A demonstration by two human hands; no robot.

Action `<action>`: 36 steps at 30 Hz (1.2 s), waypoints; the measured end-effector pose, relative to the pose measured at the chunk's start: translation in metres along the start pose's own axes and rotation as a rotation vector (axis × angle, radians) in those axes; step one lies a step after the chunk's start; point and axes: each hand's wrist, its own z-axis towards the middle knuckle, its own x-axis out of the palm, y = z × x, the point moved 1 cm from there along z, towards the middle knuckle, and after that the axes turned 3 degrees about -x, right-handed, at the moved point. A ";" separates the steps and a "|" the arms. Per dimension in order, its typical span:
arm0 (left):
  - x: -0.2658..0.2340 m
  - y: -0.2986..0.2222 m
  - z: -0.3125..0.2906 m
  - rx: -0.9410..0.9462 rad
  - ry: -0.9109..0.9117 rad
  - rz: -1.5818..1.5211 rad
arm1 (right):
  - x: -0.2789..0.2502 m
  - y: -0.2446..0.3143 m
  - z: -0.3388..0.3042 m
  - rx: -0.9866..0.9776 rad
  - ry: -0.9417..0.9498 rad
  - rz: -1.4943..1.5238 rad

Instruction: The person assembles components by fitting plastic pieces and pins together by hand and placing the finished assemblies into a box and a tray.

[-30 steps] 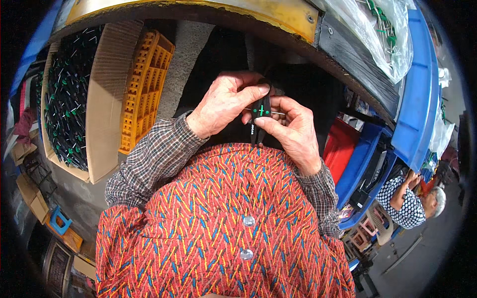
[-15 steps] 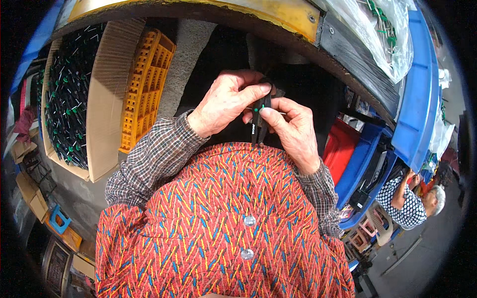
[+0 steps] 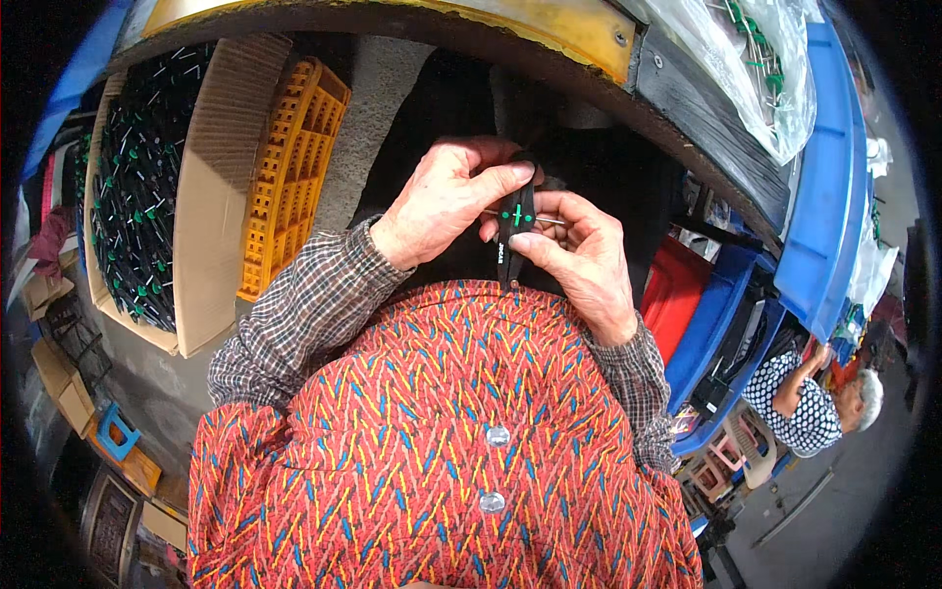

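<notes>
In front of my lap, both hands hold a slim black plastic piece (image 3: 525,196) with green dots, a green bar and pale lettering on its lower part. Its upper end is pinched between the thumb and curled fingers of my left hand (image 3: 446,201). My right hand (image 3: 584,255) grips the piece's side lower down, thumb below the green marks. A thin metal rod (image 3: 550,221) sticks out sideways by the right fingers. Part of the black piece is hidden behind the fingers, and its lower tip points toward my patterned apron (image 3: 442,393).
To the left, a cardboard box (image 3: 221,187) holds many black pieces with green ends and metal rods, beside a yellow crate (image 3: 294,177). A dark table edge (image 3: 687,147) curves ahead. Blue bins (image 3: 824,187) and a plastic bag (image 3: 687,39) are right. A person (image 3: 810,402) works farther right.
My right thumb has slid down the black piece, baring the green marks it partly covered. The right hand has shifted slightly lower; the left hand stays nearly where it was.
</notes>
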 end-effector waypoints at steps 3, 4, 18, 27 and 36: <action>0.000 0.000 0.001 -0.010 -0.003 -0.010 | -0.003 -0.004 0.000 0.015 -0.018 -0.010; -0.001 0.000 0.002 -0.009 -0.005 -0.010 | -0.004 -0.004 0.000 0.019 -0.031 -0.011; -0.035 -0.019 -0.021 0.055 -0.030 0.195 | -0.005 -0.002 0.003 0.043 -0.068 -0.158; -0.116 -0.049 -0.053 0.422 -0.375 0.725 | -0.033 -0.023 0.025 -0.103 -0.096 -0.229; -0.229 -0.100 -0.112 0.404 -0.958 1.232 | -0.047 -0.032 0.027 -0.098 -0.117 -0.282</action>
